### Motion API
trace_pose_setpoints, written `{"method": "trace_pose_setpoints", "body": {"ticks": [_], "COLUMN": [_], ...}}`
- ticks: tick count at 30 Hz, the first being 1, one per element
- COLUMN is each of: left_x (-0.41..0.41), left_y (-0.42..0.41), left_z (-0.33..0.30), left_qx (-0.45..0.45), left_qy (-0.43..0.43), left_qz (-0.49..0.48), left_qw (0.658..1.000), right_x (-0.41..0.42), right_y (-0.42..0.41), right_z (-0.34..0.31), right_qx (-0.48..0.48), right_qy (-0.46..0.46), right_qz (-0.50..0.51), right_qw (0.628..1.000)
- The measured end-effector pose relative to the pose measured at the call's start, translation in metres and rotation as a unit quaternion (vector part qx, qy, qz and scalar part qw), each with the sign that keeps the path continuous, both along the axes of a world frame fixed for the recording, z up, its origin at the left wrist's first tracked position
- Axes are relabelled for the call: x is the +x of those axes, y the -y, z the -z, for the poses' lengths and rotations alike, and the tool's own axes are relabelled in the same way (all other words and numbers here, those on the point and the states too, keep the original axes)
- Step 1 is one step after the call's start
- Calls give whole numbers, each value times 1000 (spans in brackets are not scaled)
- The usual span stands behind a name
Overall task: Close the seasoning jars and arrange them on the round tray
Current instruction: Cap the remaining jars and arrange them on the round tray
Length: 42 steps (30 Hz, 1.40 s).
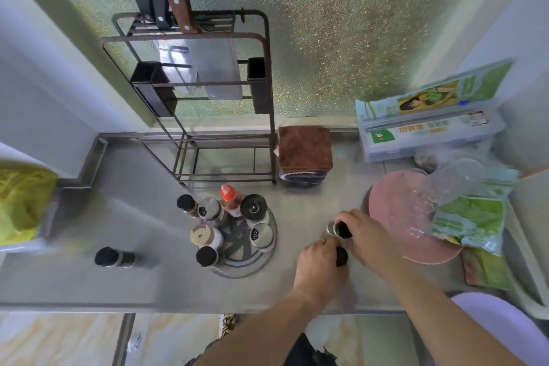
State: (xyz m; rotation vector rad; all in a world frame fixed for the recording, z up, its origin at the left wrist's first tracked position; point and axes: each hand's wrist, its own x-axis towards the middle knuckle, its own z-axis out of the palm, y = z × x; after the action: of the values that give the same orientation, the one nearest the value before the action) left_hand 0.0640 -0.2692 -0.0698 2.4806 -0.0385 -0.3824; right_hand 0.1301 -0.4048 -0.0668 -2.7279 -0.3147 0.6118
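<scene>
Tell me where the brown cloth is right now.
In the head view, the folded brown cloth lies at the back of the counter, right beside the metal rack, left of the wrap box.

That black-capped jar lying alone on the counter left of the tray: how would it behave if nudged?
The lone jar lies on its side and looks cylindrical, so it would probably roll. The steel counter looks smooth, so little would stop it.

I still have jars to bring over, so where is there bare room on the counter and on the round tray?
Bare counter lies between the clear round tray and the left hand, and around the lone black-lidded jar. The tray's near-right sector is open; its far and left sides are crowded. Right of the right hand, the pink plate crowds the counter.
</scene>
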Motion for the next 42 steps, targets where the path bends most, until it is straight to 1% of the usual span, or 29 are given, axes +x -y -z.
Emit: {"method": "trace_pose_setpoints", "body": {"ticks": [3,6,9,12,14,16,18,23,28,31,33,38,40,42], "left_x": [-17,-36,-53,-61,-61,-56,-49,-28,-18,-15,-14,-18,-22,-29], "left_y": [-31,-82,-135,-177,-195,-207,-215,-223,-228,-233,-237,-252,-266,-291], "left_z": [-20,-39,-53,-58,-57,-52,-50,-50,-41,-39,-38,-34,-40,-50], "left_qx": [-22,4,26,51,98,157,193,234,274,254,241,180,133,96], "left_qy": [34,33,17,33,54,82,99,94,75,81,89,125,155,201], "left_qz": [-28,-26,-16,-5,20,54,82,148,185,190,195,193,147,72], "left_qw": [999,999,999,998,994,983,973,956,941,945,947,956,968,972], "right_x": [-22,-49,-70,-82,-88,-91,-92,-87,-83,-80,-80,-84,-82,-73], "right_y": [-2,-27,-64,-103,-128,-149,-166,-192,-203,-207,-209,-213,-220,-239], "right_z": [-3,-20,-36,-43,-44,-43,-38,-21,-12,-11,-15,-31,-47,-67], "right_qx": [-4,28,53,94,102,82,48,-32,-85,-99,-105,-91,-75,-37], "right_qy": [33,47,40,27,30,54,82,118,126,129,116,101,107,124], "right_qz": [32,42,10,-24,-48,-69,-87,-138,-125,-115,-109,-97,-79,-57], "right_qw": [999,998,998,995,993,993,992,983,980,980,982,986,988,990]}}
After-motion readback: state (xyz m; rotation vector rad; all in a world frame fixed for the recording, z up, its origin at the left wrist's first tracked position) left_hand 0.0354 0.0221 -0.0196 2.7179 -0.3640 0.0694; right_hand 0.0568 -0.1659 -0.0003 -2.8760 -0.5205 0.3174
